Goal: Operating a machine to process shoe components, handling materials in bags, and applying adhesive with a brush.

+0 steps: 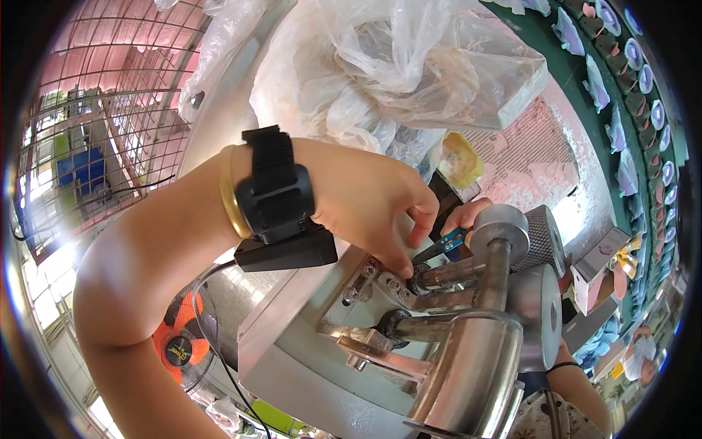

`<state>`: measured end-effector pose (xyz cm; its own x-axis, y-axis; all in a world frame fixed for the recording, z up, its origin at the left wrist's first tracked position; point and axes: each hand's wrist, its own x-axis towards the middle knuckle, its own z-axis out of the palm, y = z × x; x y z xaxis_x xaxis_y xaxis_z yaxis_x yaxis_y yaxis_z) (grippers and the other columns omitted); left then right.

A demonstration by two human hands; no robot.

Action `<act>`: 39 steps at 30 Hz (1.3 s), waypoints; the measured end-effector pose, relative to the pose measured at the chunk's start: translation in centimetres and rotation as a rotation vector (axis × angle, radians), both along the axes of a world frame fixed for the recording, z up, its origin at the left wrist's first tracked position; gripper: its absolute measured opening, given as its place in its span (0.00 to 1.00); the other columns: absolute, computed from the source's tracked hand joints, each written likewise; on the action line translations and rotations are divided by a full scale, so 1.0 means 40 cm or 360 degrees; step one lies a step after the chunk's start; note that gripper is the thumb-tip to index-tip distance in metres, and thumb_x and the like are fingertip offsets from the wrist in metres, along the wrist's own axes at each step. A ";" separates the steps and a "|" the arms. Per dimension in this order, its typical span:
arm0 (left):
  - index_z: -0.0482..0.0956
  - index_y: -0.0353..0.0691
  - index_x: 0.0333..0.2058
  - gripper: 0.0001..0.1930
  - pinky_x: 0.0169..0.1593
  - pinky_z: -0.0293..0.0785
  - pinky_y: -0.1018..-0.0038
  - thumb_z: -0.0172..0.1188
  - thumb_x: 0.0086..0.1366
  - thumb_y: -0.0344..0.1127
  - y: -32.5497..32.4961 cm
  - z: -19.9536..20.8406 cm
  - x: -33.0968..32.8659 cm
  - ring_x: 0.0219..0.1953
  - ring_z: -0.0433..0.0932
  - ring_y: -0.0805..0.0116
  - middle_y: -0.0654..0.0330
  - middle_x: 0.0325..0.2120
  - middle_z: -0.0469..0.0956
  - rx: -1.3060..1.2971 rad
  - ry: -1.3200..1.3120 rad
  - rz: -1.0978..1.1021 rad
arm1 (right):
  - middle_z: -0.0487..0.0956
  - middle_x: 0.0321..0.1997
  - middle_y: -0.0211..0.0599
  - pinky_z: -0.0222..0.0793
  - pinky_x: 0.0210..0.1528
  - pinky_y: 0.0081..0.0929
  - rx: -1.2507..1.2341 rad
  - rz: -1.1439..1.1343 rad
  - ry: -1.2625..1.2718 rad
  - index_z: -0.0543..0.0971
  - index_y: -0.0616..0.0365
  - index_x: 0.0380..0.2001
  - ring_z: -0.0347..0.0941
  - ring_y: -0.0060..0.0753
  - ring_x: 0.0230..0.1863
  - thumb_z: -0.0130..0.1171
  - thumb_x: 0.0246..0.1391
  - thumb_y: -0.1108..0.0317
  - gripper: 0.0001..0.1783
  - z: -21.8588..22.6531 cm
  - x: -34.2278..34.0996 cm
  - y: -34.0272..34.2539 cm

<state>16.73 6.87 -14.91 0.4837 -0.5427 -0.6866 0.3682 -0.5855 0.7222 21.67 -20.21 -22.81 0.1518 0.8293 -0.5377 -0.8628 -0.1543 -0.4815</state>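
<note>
My left hand (380, 201) reaches over the machine from the left, its fingers curled and the thumb pointing down at a dark collar (418, 278) on a metal shaft. Whatever lies between thumb and fingers is too small to make out. My right hand (466, 214) is partly hidden behind a steel roller (499, 228). It grips a slim blue-and-black hand tool (442, 246), whose dark narrow end points at the collar near my left thumb. The exact kind of tool is unclear. A second shaft (428, 328) runs below, parallel to the first.
A knurled wheel (545, 238) and a smooth metal wheel (537, 318) stand right of the shafts. Crumpled clear plastic bags (409, 66) lie beyond, beside a yellow-rimmed cup (461, 161). Shoe-shaped pieces line a green conveyor (585, 44). An orange fan (179, 344) and hanging cable (212, 340) are at left.
</note>
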 end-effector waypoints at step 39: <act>0.75 0.39 0.43 0.17 0.42 0.73 0.70 0.59 0.64 0.46 0.013 -0.054 0.013 0.40 0.77 0.66 0.57 0.36 0.78 0.0161 0.0090 -0.0096 | 0.80 0.42 0.40 0.73 0.41 0.20 0.0273 -0.0122 -0.0244 0.74 0.60 0.41 0.76 0.23 0.38 0.60 0.60 0.61 0.14 -0.079 0.045 0.077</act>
<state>17.23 7.38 -17.06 0.4115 -0.4962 -0.7645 0.3685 -0.6767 0.6374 23.48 -17.12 -25.96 0.2866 0.8895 -0.3560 -0.7836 0.0038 -0.6213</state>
